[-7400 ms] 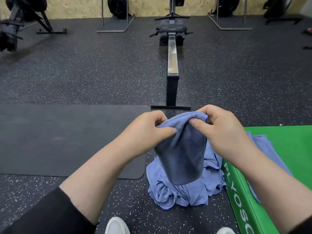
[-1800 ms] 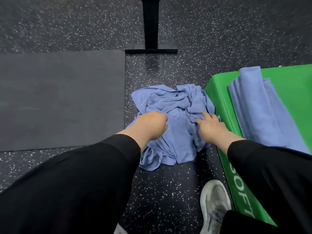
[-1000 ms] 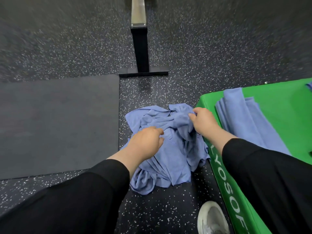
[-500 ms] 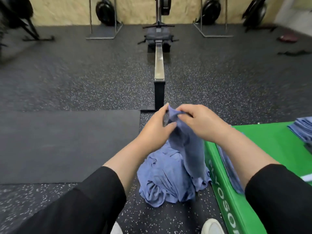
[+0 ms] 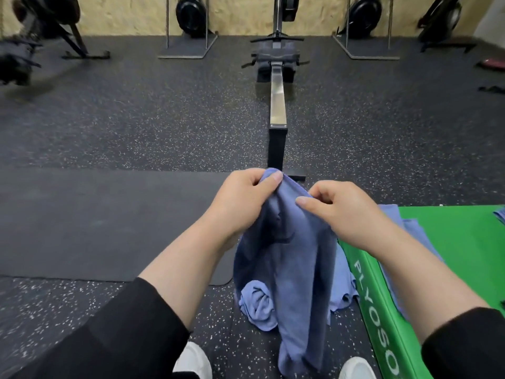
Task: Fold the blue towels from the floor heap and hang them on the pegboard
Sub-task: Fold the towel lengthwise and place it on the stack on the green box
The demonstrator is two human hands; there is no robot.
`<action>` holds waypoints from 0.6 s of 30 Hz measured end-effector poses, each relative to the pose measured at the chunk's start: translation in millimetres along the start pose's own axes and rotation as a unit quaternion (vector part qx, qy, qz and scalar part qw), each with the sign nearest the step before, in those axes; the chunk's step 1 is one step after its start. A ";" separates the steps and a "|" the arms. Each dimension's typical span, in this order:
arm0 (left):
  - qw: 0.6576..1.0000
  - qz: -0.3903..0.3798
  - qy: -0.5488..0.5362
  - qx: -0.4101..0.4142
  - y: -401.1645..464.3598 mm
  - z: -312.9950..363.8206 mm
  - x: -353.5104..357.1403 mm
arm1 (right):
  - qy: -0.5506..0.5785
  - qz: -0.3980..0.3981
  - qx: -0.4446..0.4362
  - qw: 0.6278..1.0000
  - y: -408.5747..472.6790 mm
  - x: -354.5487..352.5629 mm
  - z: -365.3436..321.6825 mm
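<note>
Lifted off the floor heap (image 5: 258, 302) since a second ago, one blue towel (image 5: 289, 255) now hangs. Left hand (image 5: 243, 203) and right hand (image 5: 344, 212) both pinch its top edge.

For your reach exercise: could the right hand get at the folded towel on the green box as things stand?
Probably not at once: the right hand pinches the lifted towel, as does the left hand. The folded towel lies close beside it on the green box, nothing between.
</note>
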State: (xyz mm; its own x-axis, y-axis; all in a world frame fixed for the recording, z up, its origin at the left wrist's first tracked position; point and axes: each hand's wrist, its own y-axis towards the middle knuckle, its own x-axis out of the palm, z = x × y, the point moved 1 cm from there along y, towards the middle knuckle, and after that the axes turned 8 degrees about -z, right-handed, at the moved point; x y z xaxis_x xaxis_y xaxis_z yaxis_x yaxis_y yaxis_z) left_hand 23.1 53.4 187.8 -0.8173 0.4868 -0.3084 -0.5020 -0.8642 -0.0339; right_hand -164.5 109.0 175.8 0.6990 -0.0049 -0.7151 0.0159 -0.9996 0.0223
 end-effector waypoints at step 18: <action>0.994 0.042 0.089 0.056 13.0 17.2 26.2 | 0.090 0.036 0.004 0.995 5.2 -11.1 1.7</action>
State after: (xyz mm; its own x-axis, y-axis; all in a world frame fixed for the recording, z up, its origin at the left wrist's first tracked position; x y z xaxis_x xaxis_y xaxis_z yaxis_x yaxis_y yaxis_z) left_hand -9.7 57.2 195.6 -0.7994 0.3756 -0.4689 -0.4712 -0.8761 0.1016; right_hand -173.4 103.8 182.7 0.8153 -0.0717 -0.5745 -0.0438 -0.9971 0.0623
